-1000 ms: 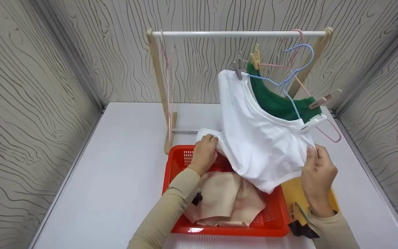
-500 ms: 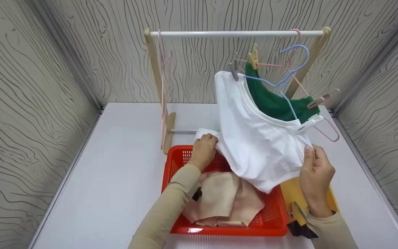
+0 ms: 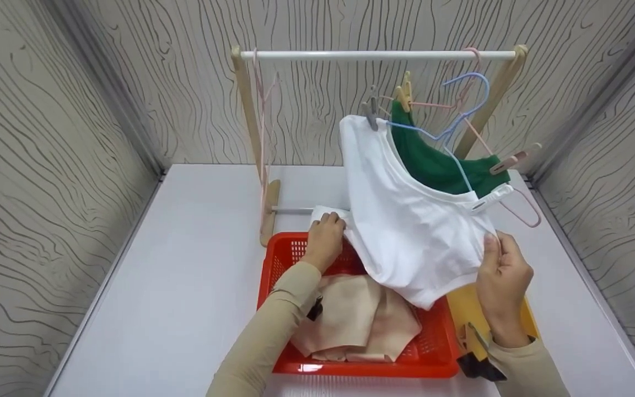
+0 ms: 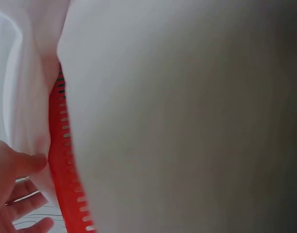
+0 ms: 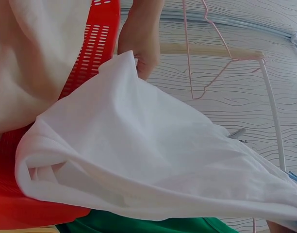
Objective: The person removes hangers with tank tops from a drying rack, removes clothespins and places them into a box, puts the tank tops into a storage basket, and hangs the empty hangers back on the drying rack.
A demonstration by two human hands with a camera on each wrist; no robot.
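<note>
White briefs (image 3: pixel 405 220) hang tilted from a blue hanger (image 3: pixel 450 129), held by a grey clothespin (image 3: pixel 371 113) at the left and a white clothespin (image 3: pixel 491 199) at the right. The blue hook shows below the rod. My left hand (image 3: pixel 326 240) grips the briefs' left edge over the basket; in the left wrist view its thumb (image 4: pixel 32 162) presses the cloth. On the other side, my right hand (image 3: pixel 505 281) pinches the right edge between thumb and fingers. In the right wrist view the briefs (image 5: pixel 139 145) spread wide, hiding most of the right hand.
Behind hangs a green garment (image 3: pixel 433 165) on a pink hanger with clothespins. Another pink hanger (image 3: pixel 264 138) hangs at the rack's left. A red basket (image 3: pixel 267 281) holds beige cloth (image 3: pixel 350 320). Beside it sits a yellow container (image 3: pixel 466 306). The white rod (image 3: pixel 350 55) spans the wooden rack.
The briefs and blue hanger have shifted slightly left in view, with both hands keeping their grip. The left pink hanger has turned a little back and forth.
</note>
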